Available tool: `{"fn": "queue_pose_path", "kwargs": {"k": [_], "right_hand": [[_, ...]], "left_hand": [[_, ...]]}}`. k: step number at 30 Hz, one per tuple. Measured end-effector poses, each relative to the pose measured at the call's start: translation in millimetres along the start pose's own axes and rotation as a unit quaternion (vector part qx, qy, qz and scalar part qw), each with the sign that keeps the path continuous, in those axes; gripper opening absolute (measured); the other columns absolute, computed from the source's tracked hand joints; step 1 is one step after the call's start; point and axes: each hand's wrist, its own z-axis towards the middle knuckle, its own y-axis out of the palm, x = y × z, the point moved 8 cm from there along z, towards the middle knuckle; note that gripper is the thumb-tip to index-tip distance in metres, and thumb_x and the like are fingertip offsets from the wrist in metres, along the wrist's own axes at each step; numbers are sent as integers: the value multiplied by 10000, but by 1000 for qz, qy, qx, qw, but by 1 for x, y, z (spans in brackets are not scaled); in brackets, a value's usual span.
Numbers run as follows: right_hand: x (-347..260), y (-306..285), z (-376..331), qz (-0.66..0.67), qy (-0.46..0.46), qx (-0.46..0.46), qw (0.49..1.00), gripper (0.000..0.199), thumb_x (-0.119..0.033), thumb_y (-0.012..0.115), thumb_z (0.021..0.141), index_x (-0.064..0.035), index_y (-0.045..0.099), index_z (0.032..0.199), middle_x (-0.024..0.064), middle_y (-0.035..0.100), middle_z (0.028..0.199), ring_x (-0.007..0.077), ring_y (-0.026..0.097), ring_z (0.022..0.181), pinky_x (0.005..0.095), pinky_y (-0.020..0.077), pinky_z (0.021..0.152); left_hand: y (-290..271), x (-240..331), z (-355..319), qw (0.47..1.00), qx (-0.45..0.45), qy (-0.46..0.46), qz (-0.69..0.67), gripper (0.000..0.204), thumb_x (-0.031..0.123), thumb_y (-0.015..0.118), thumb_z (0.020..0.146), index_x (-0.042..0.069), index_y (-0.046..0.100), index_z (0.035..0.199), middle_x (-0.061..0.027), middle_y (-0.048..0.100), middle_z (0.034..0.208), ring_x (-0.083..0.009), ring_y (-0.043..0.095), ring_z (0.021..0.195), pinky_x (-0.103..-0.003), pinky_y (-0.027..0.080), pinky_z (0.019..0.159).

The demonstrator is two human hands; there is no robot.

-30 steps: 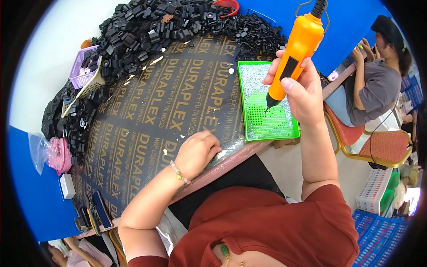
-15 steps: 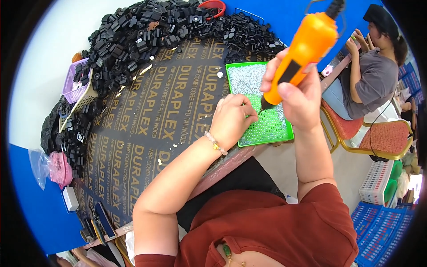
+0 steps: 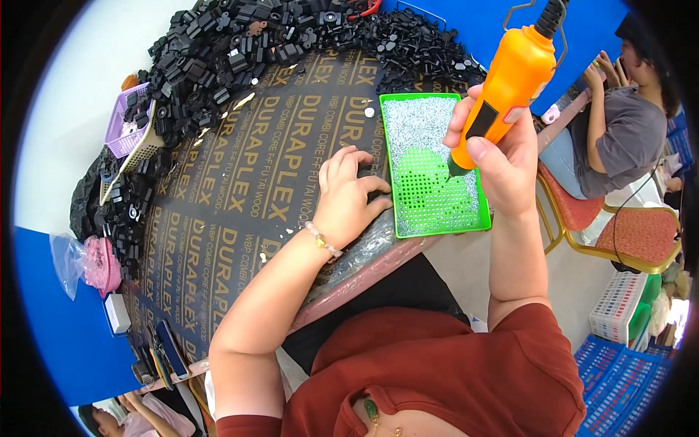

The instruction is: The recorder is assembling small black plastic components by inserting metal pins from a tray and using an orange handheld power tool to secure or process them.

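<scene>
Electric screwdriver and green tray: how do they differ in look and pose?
Look: the electric screwdriver is orange, the green tray bright green. Shape: the screwdriver is long and narrow, the tray broad and shallow. Pose: the screwdriver tilts nose-down in the right hand; the tray lies on the dark tabletop. Both are vividly coloured.

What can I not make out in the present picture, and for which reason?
In the head view:
Driver tip: too small to tell whether it touches the tray.
Silvery bits: too small to tell their shape.
What the left hand covers: hidden beneath it.
Cord: cut off by the upper edge.
</scene>
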Motion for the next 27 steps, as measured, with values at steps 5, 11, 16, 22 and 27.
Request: {"fn": "queue_pose_path", "kwargs": {"k": [5,11,16,22,27], "right_hand": [[0,2,-1,-2,-16,24,1000,530,-85,688,848,-30,470,1327,132,617,1053,200,631,909,347,525,851],[2,-4,0,-24,-19,20,999,524,-87,690,853,-28,466,1323,133,615,1067,212,633,916,348,526,853],[-31,-10,-4,-195,-204,112,953,632,-64,714,837,3,400,1381,190,571,1260,274,596,1126,394,455,1025],[-53,81,-48,-421,-358,-124,824,244,-50,776,703,-23,669,921,165,665,1060,338,668,902,446,555,774],[37,108,-50,-490,-147,-281,812,186,-54,743,749,-39,674,922,76,660,976,298,630,1003,411,525,863]], "left_hand": [[3,5,2,998,-14,20,50,114,156,791,761,99,741,847,-127,556,1241,-371,405,1333,-515,273,1120],[-46,29,27,998,13,38,-42,186,123,669,909,95,734,1081,-116,610,1211,-317,520,1229,-435,353,1072],[-95,-28,29,992,115,-34,-38,195,75,661,895,53,715,1081,-144,688,1063,-344,648,1042,-430,497,933],[-66,-60,-18,997,30,-75,-18,252,124,733,847,36,741,1083,-162,690,1127,-360,643,1079,-427,497,969],[-29,-28,-37,999,6,-13,-37,327,137,810,752,67,741,1064,-110,649,1131,-328,595,1107,-427,474,964]]}}
